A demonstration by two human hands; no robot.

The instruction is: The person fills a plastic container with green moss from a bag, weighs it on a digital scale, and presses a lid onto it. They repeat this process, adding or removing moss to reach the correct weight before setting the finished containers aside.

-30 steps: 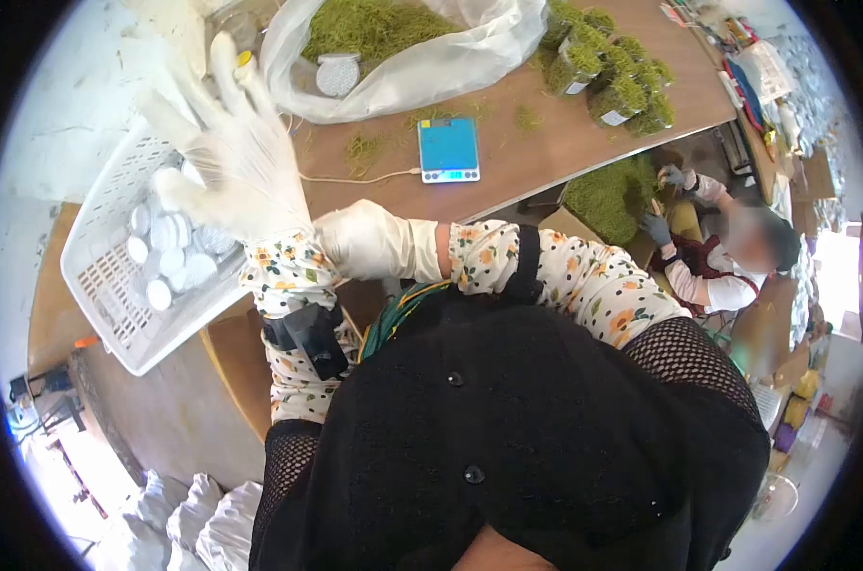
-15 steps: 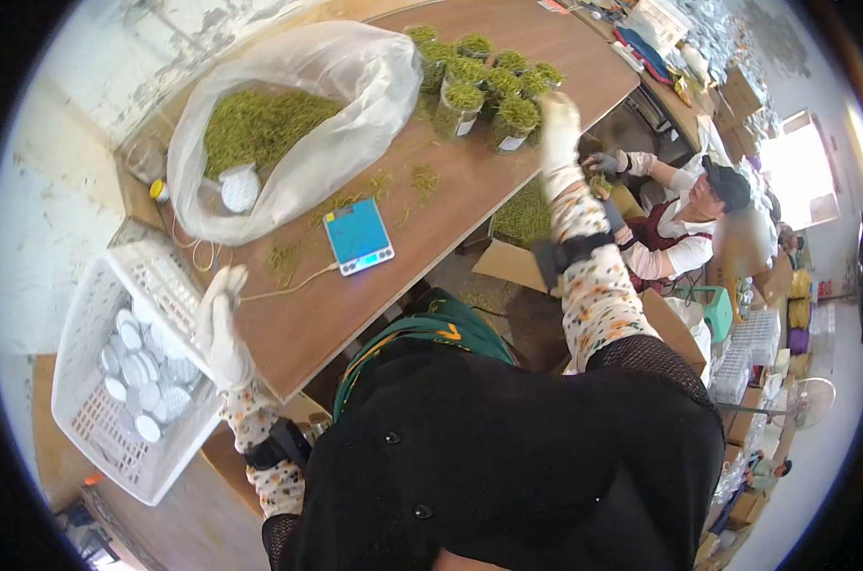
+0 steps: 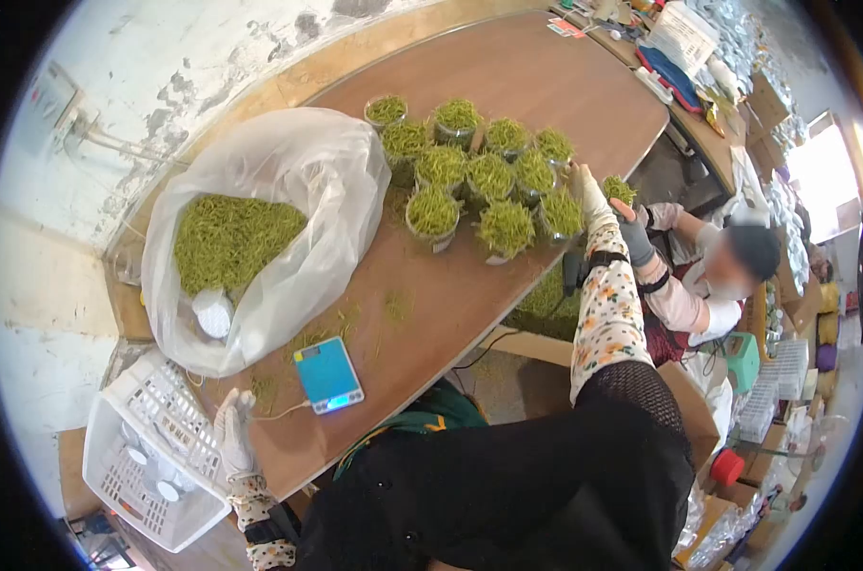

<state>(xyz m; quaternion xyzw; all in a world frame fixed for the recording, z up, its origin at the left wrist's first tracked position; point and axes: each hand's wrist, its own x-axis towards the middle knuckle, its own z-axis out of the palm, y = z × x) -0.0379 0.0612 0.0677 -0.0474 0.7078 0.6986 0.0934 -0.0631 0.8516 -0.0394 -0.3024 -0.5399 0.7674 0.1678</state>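
Note:
My left hand (image 3: 234, 436), in a pale glove, hovers at the table's left edge beside the white basket (image 3: 169, 414). Its fingers are stretched out, with nothing in them. My right hand (image 3: 593, 198), gloved too, reaches to the far right side of the table. It lies close against a clear jar filled with green dried strands (image 3: 562, 214); contact cannot be made out. Its fingers look extended. Several similar jars, such as the front one (image 3: 505, 228), stand grouped to its left. Just right of it, a co-worker's gloved hand (image 3: 633, 233) holds up another filled jar (image 3: 619, 190).
An open plastic bag (image 3: 346, 181) of green strands, with a white round-topped container (image 3: 212, 312) inside, sits on the table (image 3: 431, 305). A blue scale (image 3: 327, 373) with a cord lies near the front edge. A box of strands (image 3: 550, 309) stands beyond the edge.
My view has shifted, so the table contents appear lower. My right hand has come down beside the jars. The co-worker has raised a filled jar towards the table edge. My left hand stays by the basket.

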